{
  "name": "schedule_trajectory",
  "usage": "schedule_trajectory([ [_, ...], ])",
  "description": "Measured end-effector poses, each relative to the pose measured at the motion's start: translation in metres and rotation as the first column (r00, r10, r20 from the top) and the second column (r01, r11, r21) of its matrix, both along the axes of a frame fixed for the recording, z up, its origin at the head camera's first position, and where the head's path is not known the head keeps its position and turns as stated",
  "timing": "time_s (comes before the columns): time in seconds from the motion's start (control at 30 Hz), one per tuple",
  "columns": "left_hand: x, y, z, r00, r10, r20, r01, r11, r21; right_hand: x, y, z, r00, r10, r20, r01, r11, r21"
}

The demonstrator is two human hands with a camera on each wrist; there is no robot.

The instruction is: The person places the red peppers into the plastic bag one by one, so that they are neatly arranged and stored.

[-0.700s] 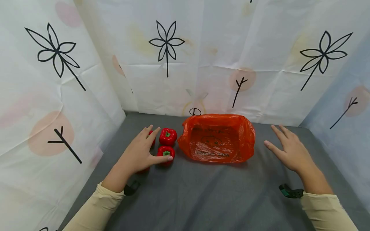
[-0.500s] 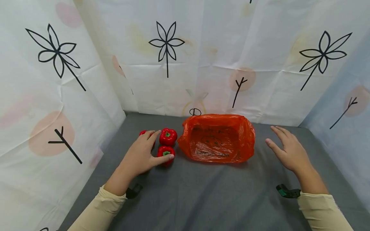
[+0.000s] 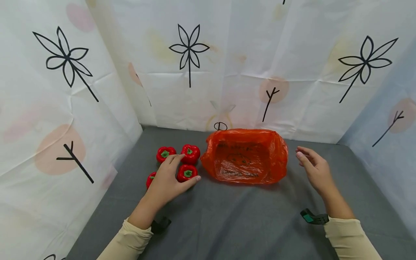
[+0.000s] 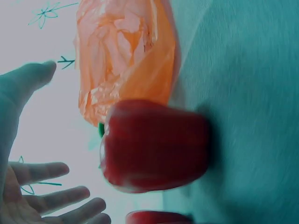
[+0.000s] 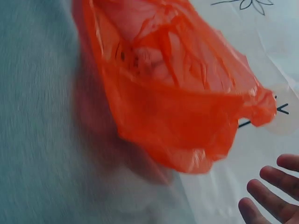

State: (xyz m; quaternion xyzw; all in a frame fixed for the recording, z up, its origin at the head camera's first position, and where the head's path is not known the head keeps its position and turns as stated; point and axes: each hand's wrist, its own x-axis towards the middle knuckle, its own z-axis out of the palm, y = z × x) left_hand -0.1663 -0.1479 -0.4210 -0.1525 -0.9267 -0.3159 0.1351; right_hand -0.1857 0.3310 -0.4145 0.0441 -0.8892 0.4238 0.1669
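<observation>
Several red bell peppers (image 3: 166,153) with green stems sit together on the grey cloth, left of a red-orange plastic bag (image 3: 245,177). My left hand (image 3: 165,182) is over the peppers, thumb and fingers spread around the front right pepper (image 3: 186,172), holding nothing. It partly hides the front left pepper (image 3: 150,179). In the left wrist view a pepper (image 4: 156,147) appears beyond the spread thumb and fingers. The bag's wide mouth faces me. To the right of the bag, my right hand (image 3: 316,171) hovers with loosely bent fingers and holds nothing.
The grey cloth (image 3: 224,220) covers the tabletop. White sheets (image 3: 156,108) with flower and twig drawings stand as walls at the back and both sides. Each wrist wears a dark device (image 3: 314,217).
My left hand has moved right and slightly nearer me, uncovering the left peppers. My right hand has shifted slightly left, its fingers bending more. The bag and peppers stay in place.
</observation>
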Motion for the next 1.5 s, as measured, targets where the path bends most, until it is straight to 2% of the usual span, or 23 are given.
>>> schedule_trajectory([
  [0.2, 0.004, 0.009, -0.009, 0.999, 0.046, 0.02, -0.048, 0.994, 0.103, -0.004, -0.009, -0.004, 0.995, 0.036, 0.095, -0.013, 0.971, -0.238],
  [0.3, 0.004, 0.014, -0.013, 0.998, 0.062, 0.017, -0.063, 0.99, 0.129, -0.006, -0.012, -0.005, 0.99, 0.036, 0.133, 0.006, 0.952, -0.307],
  [0.53, 0.004, 0.02, -0.022, 0.995, 0.092, 0.045, -0.099, 0.981, 0.167, -0.012, -0.019, -0.005, 0.979, 0.036, 0.201, 0.045, 0.922, -0.385],
  [0.77, 0.004, 0.023, -0.03, 0.99, 0.088, 0.111, -0.104, 0.983, 0.149, -0.017, -0.022, -0.008, 0.981, 0.052, 0.189, 0.05, 0.865, -0.499],
  [0.97, 0.006, 0.027, -0.034, 0.985, 0.094, 0.146, -0.113, 0.985, 0.127, -0.019, -0.026, -0.011, 0.979, 0.055, 0.194, 0.066, 0.823, -0.565],
  [1.07, 0.006, 0.029, -0.037, 0.984, 0.093, 0.151, -0.113, 0.986, 0.125, -0.02, -0.026, -0.012, 0.978, 0.049, 0.204, 0.078, 0.818, -0.569],
  [1.17, 0.006, 0.03, -0.04, 0.982, 0.087, 0.167, -0.11, 0.985, 0.133, -0.021, -0.028, -0.011, 0.976, 0.034, 0.214, 0.092, 0.83, -0.55],
  [1.3, 0.006, 0.03, -0.043, 0.977, 0.085, 0.197, -0.115, 0.982, 0.149, -0.022, -0.031, -0.01, 0.979, 0.043, 0.201, 0.08, 0.821, -0.565],
  [1.37, 0.006, 0.03, -0.044, 0.973, 0.09, 0.212, -0.124, 0.98, 0.156, -0.023, -0.032, -0.01, 0.98, 0.063, 0.19, 0.064, 0.802, -0.594],
  [1.5, 0.007, 0.03, -0.046, 0.967, 0.1, 0.234, -0.139, 0.978, 0.157, -0.024, -0.033, -0.01, 0.978, 0.074, 0.194, 0.062, 0.791, -0.608],
])
